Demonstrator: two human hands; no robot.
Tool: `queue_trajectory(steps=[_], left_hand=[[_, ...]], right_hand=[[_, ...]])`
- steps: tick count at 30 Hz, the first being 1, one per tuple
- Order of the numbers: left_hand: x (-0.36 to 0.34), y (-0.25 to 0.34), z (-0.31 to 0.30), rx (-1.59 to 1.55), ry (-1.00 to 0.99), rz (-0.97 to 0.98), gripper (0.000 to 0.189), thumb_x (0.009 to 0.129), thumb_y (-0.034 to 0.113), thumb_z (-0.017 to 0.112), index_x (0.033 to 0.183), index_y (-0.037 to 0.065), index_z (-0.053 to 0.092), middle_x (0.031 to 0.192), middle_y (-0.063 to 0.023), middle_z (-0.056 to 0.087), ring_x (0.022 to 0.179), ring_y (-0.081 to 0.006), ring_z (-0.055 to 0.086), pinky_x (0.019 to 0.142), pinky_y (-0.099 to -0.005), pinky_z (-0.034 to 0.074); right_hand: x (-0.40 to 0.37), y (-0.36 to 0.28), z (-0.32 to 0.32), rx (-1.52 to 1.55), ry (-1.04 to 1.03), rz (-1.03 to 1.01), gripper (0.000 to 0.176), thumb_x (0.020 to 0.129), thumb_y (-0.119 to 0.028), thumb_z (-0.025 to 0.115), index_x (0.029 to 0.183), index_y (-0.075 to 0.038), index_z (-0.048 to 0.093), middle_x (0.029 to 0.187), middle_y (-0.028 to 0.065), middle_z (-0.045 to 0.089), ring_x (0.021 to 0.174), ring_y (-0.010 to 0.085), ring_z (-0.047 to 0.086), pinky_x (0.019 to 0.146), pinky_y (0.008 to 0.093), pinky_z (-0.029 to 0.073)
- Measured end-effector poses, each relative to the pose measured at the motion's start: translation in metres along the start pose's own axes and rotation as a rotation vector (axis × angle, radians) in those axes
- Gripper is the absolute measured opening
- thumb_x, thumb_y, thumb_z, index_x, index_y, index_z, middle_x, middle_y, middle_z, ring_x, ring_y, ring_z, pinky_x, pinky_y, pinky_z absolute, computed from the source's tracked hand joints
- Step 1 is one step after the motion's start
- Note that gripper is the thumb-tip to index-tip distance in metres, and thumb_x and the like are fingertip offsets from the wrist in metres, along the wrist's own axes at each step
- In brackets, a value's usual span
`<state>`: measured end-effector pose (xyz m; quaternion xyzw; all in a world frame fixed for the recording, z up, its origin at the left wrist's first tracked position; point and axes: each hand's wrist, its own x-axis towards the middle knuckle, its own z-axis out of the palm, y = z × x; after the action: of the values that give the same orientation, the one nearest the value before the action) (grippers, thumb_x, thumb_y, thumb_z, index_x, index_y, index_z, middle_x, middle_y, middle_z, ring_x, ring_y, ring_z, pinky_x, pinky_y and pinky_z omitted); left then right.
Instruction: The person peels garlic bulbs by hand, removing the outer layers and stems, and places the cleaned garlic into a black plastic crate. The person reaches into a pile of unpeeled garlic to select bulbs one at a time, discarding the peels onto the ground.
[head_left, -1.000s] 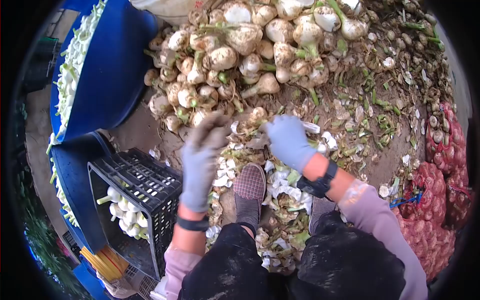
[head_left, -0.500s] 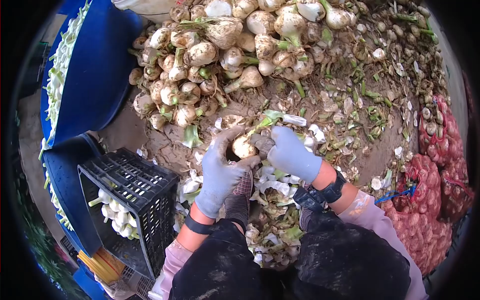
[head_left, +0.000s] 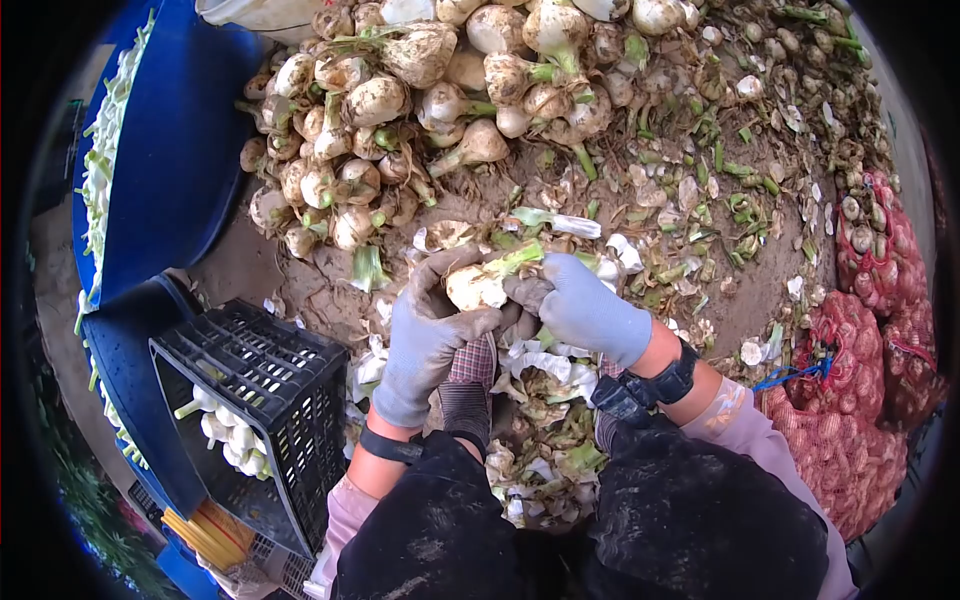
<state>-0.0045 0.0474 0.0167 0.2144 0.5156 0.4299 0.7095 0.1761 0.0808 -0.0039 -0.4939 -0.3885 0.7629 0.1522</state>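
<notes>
A pale garlic bulb (head_left: 474,288) with a short green stem (head_left: 515,260) is between my hands, above the littered ground. My left hand (head_left: 425,330), in a grey-blue glove with dirty fingertips, wraps round the bulb from the left. My right hand (head_left: 575,305), gloved the same way, has its fingers curled closed against the stem side of the bulb; whether they pinch peel as well is hidden. Just beyond the hands lies a loose strip of white and green peel (head_left: 557,221). Peeled skins (head_left: 545,375) cover the ground below, between my feet.
Unpeeled bulbs (head_left: 375,100) are heaped at the top. A black crate (head_left: 262,350) with white bulbs (head_left: 232,436) lies tipped at the left, beside blue containers (head_left: 185,140). Red mesh sacks (head_left: 835,430) stand at the right. Scraps (head_left: 740,210) litter the ground.
The bulb has tilted so its stem points right, and the long peel strip has come away onto the ground. The view has shifted slightly. Both hands stay close around the bulb.
</notes>
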Motion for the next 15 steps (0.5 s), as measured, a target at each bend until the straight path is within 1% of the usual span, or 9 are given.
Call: queue_trajectory(steps=[2, 3, 4, 6, 8, 10, 11, 13, 15], left_hand=[[0.002, -0.006, -0.004, -0.051, 0.009, -0.021, 0.066, 0.066, -0.007, 0.079, 0.126, -0.002, 0.052, 0.121, -0.0109, 0.059, 0.112, -0.0209, 0.058, 0.098, -0.0342, 0.049], [0.006, -0.007, -0.007, 0.453, 0.009, 0.308, 0.066, 0.066, -0.006, 0.080, 0.125, -0.002, 0.052, 0.123, -0.0114, 0.058, 0.109, -0.0209, 0.060, 0.095, -0.0339, 0.050], [0.009, -0.009, -0.008, 0.955, 0.008, 0.638, 0.065, 0.066, -0.005, 0.082, 0.125, -0.002, 0.053, 0.124, -0.0120, 0.057, 0.105, -0.0210, 0.061, 0.093, -0.0336, 0.051], [0.008, -0.009, -0.004, 0.989, 0.022, 0.652, 0.066, 0.065, -0.007, 0.081, 0.125, -0.001, 0.054, 0.122, -0.0115, 0.058, 0.103, -0.0210, 0.062, 0.093, -0.0338, 0.050], [0.006, -0.008, -0.002, 1.028, 0.032, 0.665, 0.067, 0.063, -0.008, 0.081, 0.124, 0.000, 0.054, 0.120, -0.0110, 0.059, 0.101, -0.0210, 0.062, 0.092, -0.0341, 0.050], [0.003, -0.009, -0.006, 0.244, 0.042, 0.138, 0.062, 0.068, -0.003, 0.080, 0.125, 0.002, 0.055, 0.116, -0.0108, 0.061, 0.099, -0.0211, 0.062, 0.086, -0.0328, 0.051], [0.004, -0.011, -0.009, 0.243, 0.043, 0.138, 0.062, 0.068, -0.003, 0.080, 0.125, 0.002, 0.055, 0.116, -0.0108, 0.061, 0.099, -0.0211, 0.062, 0.086, -0.0328, 0.051], [0.005, -0.015, -0.017, -0.276, -0.014, -0.033, 0.050, 0.080, 0.001, 0.071, 0.127, 0.001, 0.052, 0.117, -0.0099, 0.060, 0.094, -0.0194, 0.063, 0.080, -0.0291, 0.053], [0.003, -0.020, -0.018, -0.406, -0.053, -0.052, 0.048, 0.086, 0.005, 0.066, 0.131, 0.000, 0.049, 0.119, -0.0106, 0.060, 0.094, -0.0188, 0.063, 0.074, -0.0262, 0.052]], right_hand=[[0.012, 0.017, 0.002, -0.266, 0.105, -0.229, 0.035, 0.092, -0.023, 0.059, 0.075, 0.007, 0.064, 0.062, 0.0207, 0.061, 0.055, 0.0283, 0.062, 0.052, 0.0387, 0.046], [0.011, 0.014, 0.001, -0.265, 0.108, -0.228, 0.035, 0.092, -0.023, 0.059, 0.075, 0.007, 0.064, 0.062, 0.0207, 0.061, 0.055, 0.0283, 0.062, 0.052, 0.0387, 0.046], [0.009, 0.012, 0.000, -0.409, 0.161, -0.200, 0.033, 0.087, -0.022, 0.061, 0.072, 0.007, 0.062, 0.064, 0.0241, 0.060, 0.059, 0.0341, 0.062, 0.055, 0.0424, 0.047], [0.011, 0.010, -0.004, -0.552, 0.213, -0.169, 0.031, 0.082, -0.021, 0.063, 0.069, 0.008, 0.061, 0.066, 0.0276, 0.058, 0.062, 0.0399, 0.062, 0.058, 0.0462, 0.048], [0.016, 0.015, -0.008, -0.679, 0.216, -0.358, 0.022, 0.074, -0.016, 0.063, 0.073, 0.006, 0.062, 0.065, 0.0258, 0.059, 0.066, 0.0421, 0.063, 0.061, 0.0492, 0.049], [0.010, 0.008, -0.007, -0.800, 0.221, -0.388, 0.020, 0.072, -0.014, 0.063, 0.077, 0.005, 0.062, 0.065, 0.0240, 0.060, 0.066, 0.0418, 0.063, 0.061, 0.0489, 0.049], [0.006, 0.000, -0.006, -0.923, 0.221, -0.418, 0.020, 0.069, -0.013, 0.063, 0.081, 0.004, 0.062, 0.065, 0.0222, 0.061, 0.066, 0.0415, 0.063, 0.061, 0.0486, 0.050], [-0.001, -0.011, -0.002, -1.025, 0.200, -0.426, 0.021, 0.069, -0.013, 0.064, 0.084, 0.002, 0.062, 0.067, 0.0198, 0.062, 0.067, 0.0404, 0.064, 0.064, 0.0467, 0.050], [-0.002, -0.012, 0.000, -1.128, 0.178, -0.436, 0.024, 0.068, -0.012, 0.065, 0.088, 0.000, 0.062, 0.068, 0.0173, 0.064, 0.067, 0.0392, 0.064, 0.066, 0.0449, 0.051]])
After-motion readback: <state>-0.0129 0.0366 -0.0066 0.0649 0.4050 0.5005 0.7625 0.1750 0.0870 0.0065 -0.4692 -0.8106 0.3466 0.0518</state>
